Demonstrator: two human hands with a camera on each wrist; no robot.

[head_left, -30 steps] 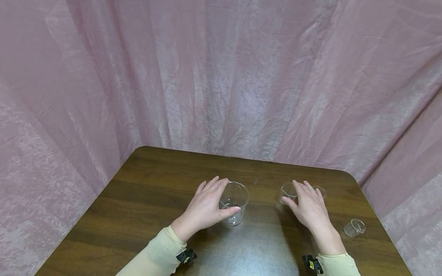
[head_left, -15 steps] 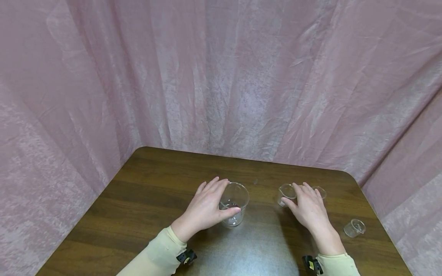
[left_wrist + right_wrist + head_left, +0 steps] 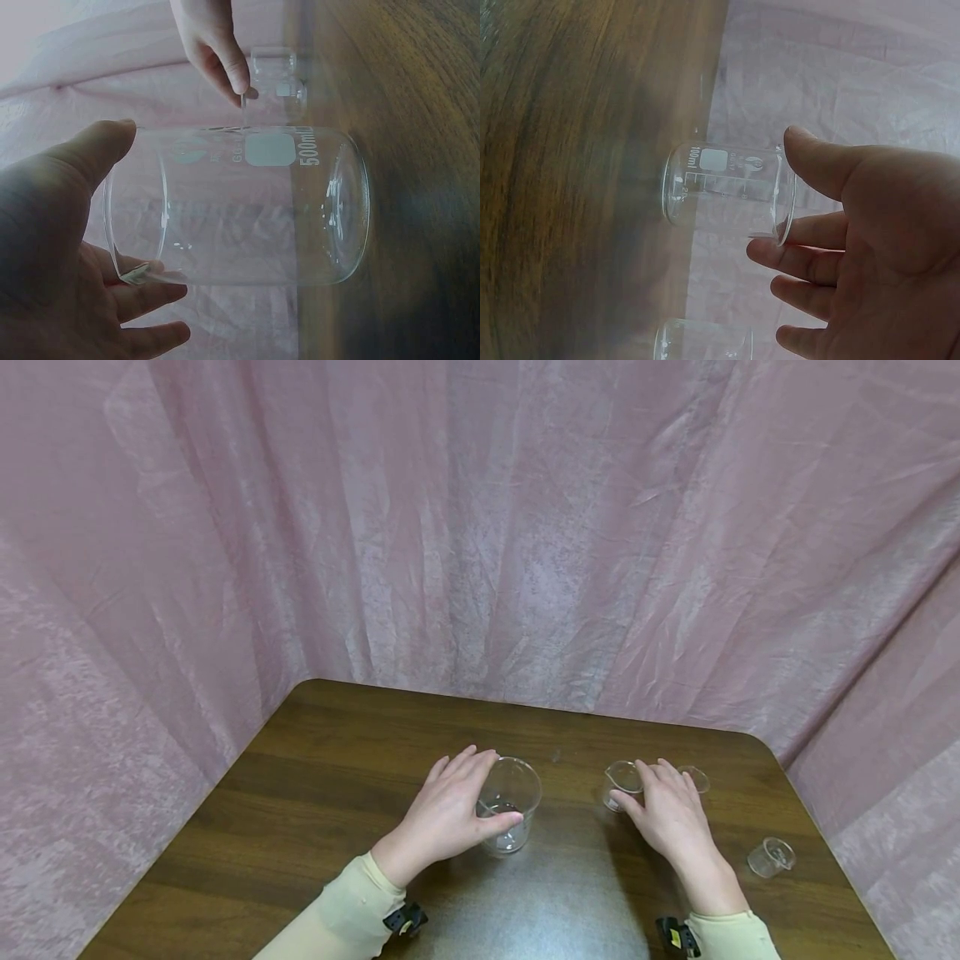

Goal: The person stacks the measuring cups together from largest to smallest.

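A large glass beaker marked 500ml (image 3: 270, 202) stands upright on the wooden table. My left hand (image 3: 446, 810) holds it near the rim, thumb on the near side and fingers around the far left. Farther right is a smaller upright beaker marked 100ml (image 3: 727, 187), its rim between the thumb and fingers of my right hand (image 3: 671, 810). Both beakers look empty. Another small beaker (image 3: 697, 778) is partly hidden behind the right fingers. The tiniest beaker (image 3: 771, 857) stands alone to the right of that hand.
The brown table (image 3: 322, 760) ends at a rounded far edge. Pink curtains (image 3: 480, 527) hang behind it and at both sides. A faint transparent speck or mark (image 3: 556, 755) shows on the tabletop between the hands.
The 100ml beaker has shifted slightly toward me and left, with the right hand's fingers moving a little nearer. The left hand and the 500ml beaker look unchanged.
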